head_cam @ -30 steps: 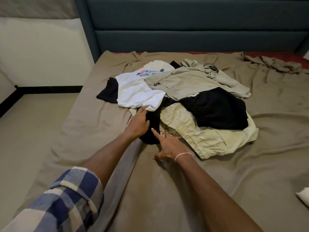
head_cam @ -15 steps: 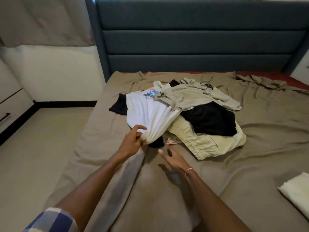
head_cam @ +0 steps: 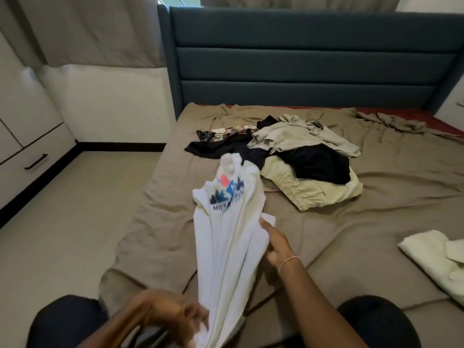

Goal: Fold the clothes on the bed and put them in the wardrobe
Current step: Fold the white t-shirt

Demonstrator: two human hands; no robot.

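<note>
Head view: a person at the foot of the bed (head_cam: 155,222) holds a white T-shirt (head_cam: 231,247) drawn out long. Its long axis runs from the near edge toward the headboard (head_cam: 313,61), neck end pointing away and the mountain print facing up. The left hand (head_cam: 173,315), blurred, grips the bunched hem low in the frame. The right hand (head_cam: 276,244) pinches the shirt's right edge midway along. Half a second earlier the shirt lay draped on the pile of clothes (head_cam: 301,159) with only the left hand on it and the right hand free above the sheet. Now it hangs clear of the pile, and a patterned garment (head_cam: 226,133) shows at the heap's far left. A folded cream cloth (head_cam: 431,254) lies at right.
</note>
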